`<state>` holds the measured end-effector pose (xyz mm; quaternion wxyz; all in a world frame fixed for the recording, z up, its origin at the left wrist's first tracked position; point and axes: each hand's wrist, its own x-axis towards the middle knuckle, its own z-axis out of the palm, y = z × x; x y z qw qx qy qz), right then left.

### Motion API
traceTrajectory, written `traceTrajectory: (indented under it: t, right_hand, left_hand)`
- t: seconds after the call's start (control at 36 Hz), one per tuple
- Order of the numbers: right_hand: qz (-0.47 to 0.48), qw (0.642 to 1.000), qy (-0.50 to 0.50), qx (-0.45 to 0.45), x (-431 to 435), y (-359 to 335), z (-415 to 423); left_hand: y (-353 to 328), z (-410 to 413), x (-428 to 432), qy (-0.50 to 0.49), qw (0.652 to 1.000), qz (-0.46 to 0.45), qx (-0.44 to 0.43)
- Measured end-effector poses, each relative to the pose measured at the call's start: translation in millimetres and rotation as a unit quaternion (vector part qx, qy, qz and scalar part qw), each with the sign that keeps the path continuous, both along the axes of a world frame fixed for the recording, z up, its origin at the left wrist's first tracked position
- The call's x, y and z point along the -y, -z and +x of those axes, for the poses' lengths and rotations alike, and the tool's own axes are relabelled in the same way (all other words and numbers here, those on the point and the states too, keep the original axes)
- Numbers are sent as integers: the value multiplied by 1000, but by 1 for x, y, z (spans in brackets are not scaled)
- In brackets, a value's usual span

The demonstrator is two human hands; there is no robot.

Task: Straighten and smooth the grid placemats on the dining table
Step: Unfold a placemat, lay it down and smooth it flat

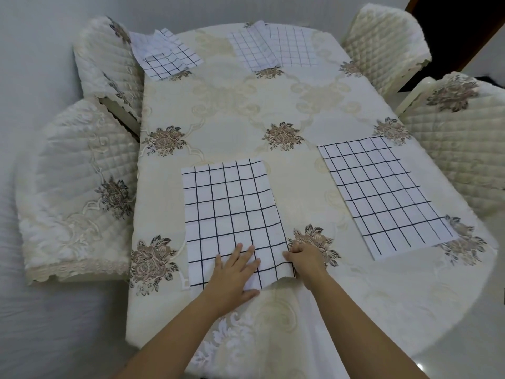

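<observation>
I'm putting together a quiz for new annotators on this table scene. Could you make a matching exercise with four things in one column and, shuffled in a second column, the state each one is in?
Things
1. left hand
2. right hand
3. far-left placemat
4. right placemat

States
A. lies flat, no hand on it
B. fingers curled at the right edge of the near placemat
C. rumpled, partly folded over itself
D. pressed flat on the near placemat, fingers spread

Pairs: 1-D, 2-B, 3-C, 4-A
</observation>
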<state>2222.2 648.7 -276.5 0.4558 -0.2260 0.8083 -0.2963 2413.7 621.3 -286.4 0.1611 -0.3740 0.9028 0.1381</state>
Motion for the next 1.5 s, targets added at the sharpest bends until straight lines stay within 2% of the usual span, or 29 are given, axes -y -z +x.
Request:
traceTrajectory:
  t: [0.11,0.17,0.33,0.44,0.5,0.56,0.61,0.69,0.75,0.83,0.94,1.0,1.17,1.28,1.39,1.5]
  right_hand:
    - [-7,1000,9,5,1,1,1]
    - [-2,1000,15,11,1,2,0]
    - [-3,1000,4,-12,2,-1,1]
    - [-11,998,-6,-63,1,-6,0]
    - [-11,993,-17,-117,0,-7,1]
    - [-17,979,-45,-200,-2,-7,0]
    - [-48,948,-95,-300,-2,-3,2]
    - [-171,884,-196,-389,5,5,11]
    - [-222,851,-262,-397,12,7,25]
    - [-243,822,-350,-379,21,10,50]
    - [-227,808,-434,-328,23,21,72]
    - [-201,818,-454,-290,19,29,71]
    - [-147,815,-430,-359,10,51,41]
    - [-147,807,-398,-411,12,54,19]
    - [-120,823,-363,-421,16,58,-7]
    - [-134,824,-339,-434,24,53,-13]
  left_hand:
    - [1,-1,3,3,996,85,-33]
    - [2,-1,3,-3,996,68,-55]
    - [-6,-5,4,-1,996,88,-9]
    - [-8,-4,5,-3,996,87,0]
    - [-12,-3,6,8,999,52,1]
    - [-6,0,4,-10,1000,-4,-16]
    - [0,2,5,-26,997,-33,-71]
    - [7,-1,6,-71,982,-103,-143]
    - [12,-8,7,-83,975,-134,-158]
    - [21,-16,7,-90,979,-126,-134]
    - [36,-11,7,-117,979,-114,-124]
    - [40,-5,7,-116,976,-129,-135]
    - [42,0,12,-183,966,-95,-157]
    - [42,10,22,-226,956,-100,-159]
    - [45,29,36,-260,948,-106,-148]
    - [41,36,54,-304,934,-100,-157]
